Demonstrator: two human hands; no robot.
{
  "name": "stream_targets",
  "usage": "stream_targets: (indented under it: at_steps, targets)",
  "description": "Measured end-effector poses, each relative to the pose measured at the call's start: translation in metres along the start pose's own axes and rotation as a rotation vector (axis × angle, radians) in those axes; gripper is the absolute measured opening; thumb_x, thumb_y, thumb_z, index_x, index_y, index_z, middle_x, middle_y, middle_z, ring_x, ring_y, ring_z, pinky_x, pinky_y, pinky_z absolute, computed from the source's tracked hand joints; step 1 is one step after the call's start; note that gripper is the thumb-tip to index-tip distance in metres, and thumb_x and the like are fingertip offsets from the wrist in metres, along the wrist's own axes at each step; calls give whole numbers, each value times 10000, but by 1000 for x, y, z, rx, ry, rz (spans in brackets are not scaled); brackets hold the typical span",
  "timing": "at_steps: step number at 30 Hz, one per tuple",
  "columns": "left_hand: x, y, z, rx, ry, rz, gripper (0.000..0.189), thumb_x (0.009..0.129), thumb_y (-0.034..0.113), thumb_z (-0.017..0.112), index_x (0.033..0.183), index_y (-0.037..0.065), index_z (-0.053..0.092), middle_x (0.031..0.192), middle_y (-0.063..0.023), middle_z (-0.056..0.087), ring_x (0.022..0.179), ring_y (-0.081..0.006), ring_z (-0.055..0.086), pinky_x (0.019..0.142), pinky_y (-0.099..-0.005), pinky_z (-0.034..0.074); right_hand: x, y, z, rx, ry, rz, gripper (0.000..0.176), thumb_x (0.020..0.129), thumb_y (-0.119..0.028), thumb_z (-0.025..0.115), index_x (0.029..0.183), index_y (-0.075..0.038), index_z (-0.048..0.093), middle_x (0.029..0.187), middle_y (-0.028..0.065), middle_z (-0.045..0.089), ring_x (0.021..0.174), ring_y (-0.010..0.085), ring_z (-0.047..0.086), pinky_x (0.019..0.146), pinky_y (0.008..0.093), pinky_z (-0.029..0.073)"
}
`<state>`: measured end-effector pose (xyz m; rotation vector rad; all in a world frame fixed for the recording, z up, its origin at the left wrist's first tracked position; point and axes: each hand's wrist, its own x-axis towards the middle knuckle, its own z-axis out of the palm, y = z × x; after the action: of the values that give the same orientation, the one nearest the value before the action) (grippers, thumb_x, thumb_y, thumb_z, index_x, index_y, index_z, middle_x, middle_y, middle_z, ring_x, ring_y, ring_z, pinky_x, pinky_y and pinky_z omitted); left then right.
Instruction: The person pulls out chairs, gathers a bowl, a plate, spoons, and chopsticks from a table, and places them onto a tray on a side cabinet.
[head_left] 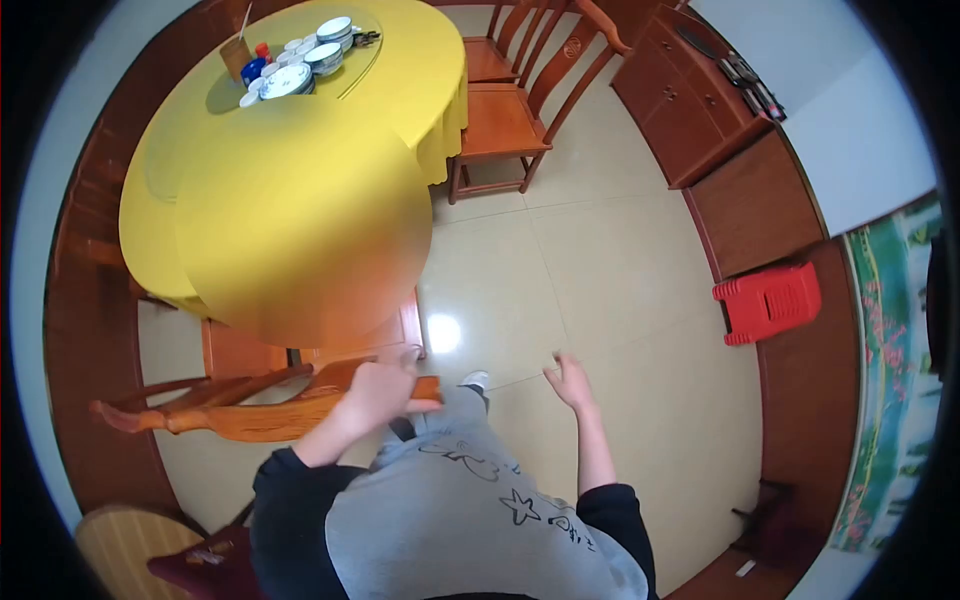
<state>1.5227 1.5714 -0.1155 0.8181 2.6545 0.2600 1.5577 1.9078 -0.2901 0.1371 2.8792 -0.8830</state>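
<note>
1. Two bare hands at a dining table: the left hand (pixel 378 393) is closed over the curved top rail of a wooden chair (pixel 255 418), fingers wrapped across the rail's right end. The rest of the rail runs off to the left of the grip.
2. Just beyond the grip, the chair stands close against a round table (pixel 400 75) draped in yellow cloth. Stacked bowls and plates (pixel 300 62) sit well beyond, on the table's far side.
3. Right of the grip, the right hand (pixel 570 380) hangs open and empty above the floor (pixel 600 270), fingers spread, touching nothing.
4. Judged from the hold, gripping at one end would likely let the chair twist. A hold nearer the rail's middle, or the free hand added, would seem to steer it straighter and spare the tiles from scraping legs.
5. The rail is glossy orange-brown wood, smooth and bowed. The cloth is matte and falls in soft folds. The floor is pale glazed tile, with a lamp's glare just beyond the grip. Well to the right sits a red plastic stool (pixel 768 302), ribbed and boxy.
</note>
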Motion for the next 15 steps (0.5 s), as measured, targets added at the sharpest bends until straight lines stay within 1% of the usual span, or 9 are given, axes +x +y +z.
stream_targets:
  at_steps: [1, 2, 4, 5, 7, 8, 9, 14, 15]
  targets:
    - [6, 1, -8, 62, -174, -3, 616, 656, 574, 528, 807, -21, 577, 668, -162, 569, 635, -313, 581, 562, -367, 470, -15, 45, 11, -49, -82, 197, 313, 746, -208, 582, 963, 13, 537, 932, 181, 566, 919, 300, 533, 802, 362, 423]
    - [6, -2, -9, 58, -177, -20, 616, 656, 574, 528, 807, -21, 577, 668, -162, 569, 635, -313, 581, 562, -367, 470, -44, 96, 40, 107, -43, 382, 329, 761, -257, 565, 928, 25, 541, 878, 164, 582, 844, 272, 561, 754, 349, 445]
    - [8, -9, -8, -21, -318, 58, 638, 595, 610, 529, 705, -17, 578, 616, -126, 573, 630, -306, 587, 553, -369, 464, -111, 171, 81, 636, 117, 719, 309, 794, -291, 531, 945, -22, 533, 813, 81, 582, 715, 200, 566, 619, 308, 464]
    - [12, -9, -7, -27, -319, 42, 638, 595, 610, 529, 705, -17, 578, 616, -126, 573, 630, -306, 587, 553, -369, 464, -140, 172, 76, 1035, 241, 1059, 346, 818, -317, 484, 1026, -40, 484, 806, 77, 572, 702, 186, 557, 603, 284, 458]
    - [30, 0, 2, -613, -409, -385, 613, 588, 594, 544, 684, -9, 588, 652, -111, 591, 642, -290, 593, 547, -371, 459, -121, 205, 45, 1019, 154, 972, 350, 820, -318, 479, 1031, -39, 479, 805, 77, 572, 702, 185, 557, 602, 282, 457]
    - [45, 3, 8, -234, -682, -125, 440, 643, 466, 611, 673, 28, 599, 675, -83, 605, 649, -288, 595, 557, -355, 460, -111, 225, 34, 1018, 94, 901, 353, 821, -319, 475, 1037, -39, 474, 805, 76, 571, 701, 184, 557, 600, 280, 456]
    - [60, 8, 15, -255, -671, -151, 440, 643, 466, 611, 673, 28, 599, 675, -83, 605, 649, -288, 595, 557, -355, 460, -94, 248, 21, 1015, 34, 830, 357, 823, -320, 470, 1043, -39, 469, 804, 76, 570, 701, 183, 556, 599, 278, 455]
    - [115, 51, 87, 498, -1585, -661, 191, 758, 156, 506, 846, 71, 652, 867, -112, 628, 759, -224, 620, 669, -306, 494, -8, 359, -46, 972, -286, 520, 375, 832, -326, 447, 1073, -39, 446, 802, 74, 565, 698, 180, 555, 591, 269, 449]
    - [92, -10, 186, 468, -1514, -630, 170, 570, 123, 676, 739, 108, 664, 677, 20, 634, 641, -139, 608, 535, -299, 473, 10, 369, -47, 979, -340, 468, 379, 834, -327, 443, 1079, -38, 441, 801, 73, 564, 697, 179, 555, 590, 267, 448]
